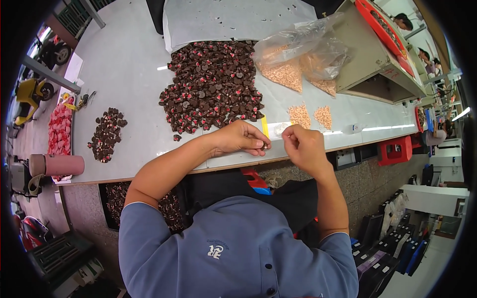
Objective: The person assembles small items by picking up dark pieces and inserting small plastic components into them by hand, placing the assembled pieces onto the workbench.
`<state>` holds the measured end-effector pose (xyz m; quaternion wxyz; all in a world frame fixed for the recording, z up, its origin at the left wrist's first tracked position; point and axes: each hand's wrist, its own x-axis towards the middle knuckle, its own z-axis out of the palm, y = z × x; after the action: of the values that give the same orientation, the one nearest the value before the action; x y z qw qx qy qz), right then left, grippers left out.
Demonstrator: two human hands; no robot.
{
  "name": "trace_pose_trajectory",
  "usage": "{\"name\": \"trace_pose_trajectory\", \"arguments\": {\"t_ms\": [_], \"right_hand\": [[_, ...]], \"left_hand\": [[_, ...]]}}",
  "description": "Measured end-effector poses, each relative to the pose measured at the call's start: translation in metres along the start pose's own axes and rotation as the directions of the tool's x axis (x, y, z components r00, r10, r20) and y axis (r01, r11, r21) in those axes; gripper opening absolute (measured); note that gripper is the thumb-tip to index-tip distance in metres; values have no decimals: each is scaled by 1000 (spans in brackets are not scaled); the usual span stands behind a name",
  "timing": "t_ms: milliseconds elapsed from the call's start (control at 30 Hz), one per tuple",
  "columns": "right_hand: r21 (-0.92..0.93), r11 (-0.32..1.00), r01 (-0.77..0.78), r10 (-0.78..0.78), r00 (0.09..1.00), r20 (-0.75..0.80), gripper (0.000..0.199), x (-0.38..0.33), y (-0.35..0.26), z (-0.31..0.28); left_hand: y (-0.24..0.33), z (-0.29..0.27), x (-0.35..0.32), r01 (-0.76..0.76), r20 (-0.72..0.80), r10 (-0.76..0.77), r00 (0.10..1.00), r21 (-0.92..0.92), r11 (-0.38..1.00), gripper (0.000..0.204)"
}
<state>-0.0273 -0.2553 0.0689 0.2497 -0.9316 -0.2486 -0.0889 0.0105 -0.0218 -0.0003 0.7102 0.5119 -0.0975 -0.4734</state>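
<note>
Near the front edge of the table, my left hand (242, 138) pinches a small dark piece (266, 146) between thumb and fingers. My right hand (307, 148) is just to its right, closed with the fingertips together; whatever it holds, if anything, is too small to make out. Beyond the left hand spreads a large heap of small dark brown pieces (211, 84) with red and pink spots. Two little piles of tiny beige pieces, a left pile (299, 115) and a right pile (323, 117), lie behind the right hand. A yellow strip (265, 127) and a small white lump (281, 129) show between the hands.
Clear plastic bags (280, 74) of beige pieces lean by a grey metal box (380, 77) at the back right. A smaller dark pile (108, 133), a pink tumbler (62, 165) and a tray of red pieces (60, 130) are at left. A red plastic stool (395, 150) stands beyond the table's right front edge.
</note>
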Motion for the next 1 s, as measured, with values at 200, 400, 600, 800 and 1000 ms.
{"name": "trace_pose_trajectory", "arguments": {"t_ms": [200,400,600,800,1000], "right_hand": [[254,966,-35,47,998,-42,11,-11,-12,23],[192,981,16,-6,999,-52,12,-11,-11,29],[133,988,80,-77,997,-29,8,-11,-13,31],[434,872,-228,201,974,107,11,-7,-9,24],[411,863,-293,186,942,280,16,-1,-14,18]], "left_hand": [[4,3,-2,18,-38,-19,999,-41,999,28],[0,1,0,29,-38,-29,999,-4,1000,29],[-2,0,1,17,-6,-16,1000,15,1000,29],[6,5,-2,-12,-1,12,1000,62,998,25],[-2,-2,-3,-12,61,9,998,41,999,26]]}}
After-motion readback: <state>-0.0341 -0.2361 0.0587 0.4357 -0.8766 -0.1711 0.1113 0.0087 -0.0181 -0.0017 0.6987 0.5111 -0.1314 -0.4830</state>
